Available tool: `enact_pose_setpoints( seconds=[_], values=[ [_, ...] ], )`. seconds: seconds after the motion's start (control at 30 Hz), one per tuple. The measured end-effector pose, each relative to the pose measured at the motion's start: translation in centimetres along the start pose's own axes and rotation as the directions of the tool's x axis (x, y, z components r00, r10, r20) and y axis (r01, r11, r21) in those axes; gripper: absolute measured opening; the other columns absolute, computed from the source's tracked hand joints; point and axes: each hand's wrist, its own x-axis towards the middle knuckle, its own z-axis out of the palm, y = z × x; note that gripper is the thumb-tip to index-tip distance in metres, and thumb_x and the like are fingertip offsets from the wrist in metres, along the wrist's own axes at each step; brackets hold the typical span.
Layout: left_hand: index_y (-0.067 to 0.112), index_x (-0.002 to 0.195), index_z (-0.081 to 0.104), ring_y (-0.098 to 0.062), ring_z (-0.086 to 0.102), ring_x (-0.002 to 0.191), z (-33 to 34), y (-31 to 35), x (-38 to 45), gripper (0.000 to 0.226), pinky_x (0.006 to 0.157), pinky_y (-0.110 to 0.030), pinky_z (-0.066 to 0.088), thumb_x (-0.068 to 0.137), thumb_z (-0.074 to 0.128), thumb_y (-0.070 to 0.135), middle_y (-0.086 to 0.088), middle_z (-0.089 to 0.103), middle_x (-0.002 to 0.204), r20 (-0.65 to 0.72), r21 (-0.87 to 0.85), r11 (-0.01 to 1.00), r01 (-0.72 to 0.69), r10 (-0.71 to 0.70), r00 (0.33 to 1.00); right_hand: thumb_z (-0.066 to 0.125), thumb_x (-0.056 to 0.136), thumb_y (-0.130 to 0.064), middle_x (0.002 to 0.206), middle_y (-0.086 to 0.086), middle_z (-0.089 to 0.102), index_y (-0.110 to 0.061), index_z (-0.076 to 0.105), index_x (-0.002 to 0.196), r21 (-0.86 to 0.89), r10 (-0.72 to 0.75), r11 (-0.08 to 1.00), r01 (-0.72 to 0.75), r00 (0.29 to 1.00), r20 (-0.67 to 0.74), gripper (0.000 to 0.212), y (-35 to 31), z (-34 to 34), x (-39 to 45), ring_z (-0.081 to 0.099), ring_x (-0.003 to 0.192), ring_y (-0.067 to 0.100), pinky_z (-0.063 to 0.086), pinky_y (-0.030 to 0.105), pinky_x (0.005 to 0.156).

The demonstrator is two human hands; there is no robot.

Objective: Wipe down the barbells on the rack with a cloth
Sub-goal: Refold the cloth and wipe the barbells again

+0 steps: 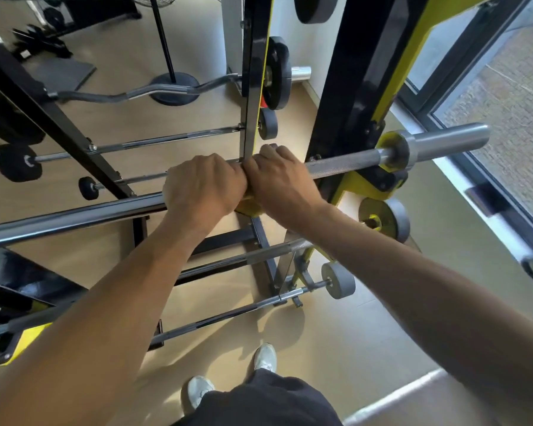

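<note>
Two hands, left hand [202,182], right hand [279,179], gripping barbell [345,161], yellow cloth [249,206]

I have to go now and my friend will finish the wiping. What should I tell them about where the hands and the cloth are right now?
Left hand: curled over the top barbell, knuckles up.
Right hand: curled over the same bar, pressed against the left hand.
Cloth: yellow, bunched under both hands on the bar; only a bit shows.
Bar: rests across the rack, its bare sleeve pointing toward the window.
Done: cannot tell how much of this bar is wiped.
Left: probably the rest of this bar, then the lower barbells and the curl bar behind.
</note>
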Motion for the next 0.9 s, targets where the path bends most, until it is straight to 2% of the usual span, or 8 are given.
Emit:
enact_pose_setpoints(
  seconds=[0.1,0.2,0.3,0.43,0.63,0.77,0.83,0.9],
  values=[
    [0.011,0.068,0.054,-0.019,0.047,0.049,-0.3,-0.6,-0.3,0.056,0.047,-0.026,0.027,0.101,0.026,0.045,-0.005,0.054,0.058,-0.006,-0.011,0.999,-0.048,0.048,0.999,0.073,0.084,-0.032,0.117,0.002,0.063,-0.019,0.052,0.125,0.019,-0.038,0.999,0.038,0.999,0.001,0.048,1.9,-0.3,-1.3,0.054,0.110,0.022,0.036,0.037,0.098],
    [0.011,0.064,0.054,-0.019,0.048,0.048,-0.5,-0.7,-0.3,0.057,0.046,-0.026,0.025,0.101,0.026,0.045,-0.005,0.056,0.057,0.001,-0.019,0.998,-0.054,0.054,0.999,0.070,0.085,-0.026,0.123,-0.002,0.059,-0.025,0.048,0.126,-0.021,0.073,0.997,-0.072,0.992,0.099,0.047,6.3,-1.5,-3.3,0.051,0.116,0.019,0.033,0.037,0.102],
    [0.012,0.064,0.054,-0.020,0.048,0.048,-0.4,-0.8,-0.2,0.056,0.046,-0.026,0.028,0.100,0.026,0.046,-0.005,0.056,0.057,0.012,-0.034,0.998,-0.044,0.044,0.999,0.073,0.083,-0.022,0.118,-0.001,0.060,-0.025,0.047,0.123,-0.116,0.183,0.979,-0.167,0.973,0.144,0.048,9.8,-2.3,-5.3,0.053,0.111,0.020,0.040,0.040,0.101],
    [0.014,0.064,0.049,-0.021,0.048,0.050,-0.2,-0.2,0.1,0.053,0.047,-0.027,0.030,0.101,0.025,0.045,-0.006,0.055,0.060,0.018,-0.002,1.000,-0.020,0.020,1.000,0.076,0.083,-0.025,0.111,0.004,0.060,-0.017,0.048,0.119,-0.198,0.239,0.957,-0.211,0.963,0.128,0.046,9.5,-1.5,-5.2,0.055,0.103,0.024,0.047,0.041,0.095],
    [0.013,0.065,0.050,-0.019,0.046,0.048,-0.1,0.2,0.1,0.053,0.046,-0.025,0.028,0.101,0.028,0.046,-0.004,0.052,0.057,0.024,0.015,1.000,-0.005,0.004,1.000,0.061,0.090,-0.018,0.124,0.009,0.057,-0.011,0.049,0.126,0.021,0.137,0.990,-0.138,0.989,0.065,0.038,2.3,-0.5,-1.7,0.052,0.116,0.025,0.036,0.040,0.103],
    [0.013,0.065,0.052,-0.018,0.045,0.044,-0.4,-0.5,-0.3,0.057,0.045,-0.024,0.030,0.101,0.027,0.048,-0.003,0.051,0.053,0.006,0.002,0.998,-0.061,0.061,0.998,0.072,0.085,-0.023,0.129,0.005,0.056,-0.017,0.043,0.137,0.051,0.009,0.999,-0.011,0.999,0.049,0.060,2.4,-0.6,-2.2,0.053,0.116,0.024,0.036,0.040,0.103],
    [0.012,0.064,0.054,-0.018,0.044,0.043,-0.5,-0.8,-0.5,0.059,0.045,-0.025,0.029,0.101,0.026,0.047,-0.003,0.052,0.053,0.006,-0.013,0.998,-0.066,0.066,0.998,0.076,0.082,-0.026,0.133,0.001,0.054,-0.022,0.039,0.139,0.072,0.059,0.995,-0.070,0.988,0.139,0.068,4.6,-1.3,-3.1,0.050,0.122,0.021,0.033,0.040,0.107],
    [0.010,0.065,0.055,-0.020,0.048,0.046,-0.8,-0.7,-0.4,0.058,0.046,-0.026,0.031,0.101,0.026,0.046,-0.005,0.055,0.055,0.023,-0.025,0.998,-0.053,0.053,0.998,0.075,0.083,-0.023,0.131,-0.001,0.054,-0.024,0.042,0.134,0.015,0.174,0.983,-0.180,0.967,0.188,0.060,7.5,-2.0,-4.2,0.050,0.121,0.019,0.034,0.040,0.107]
  ],
)
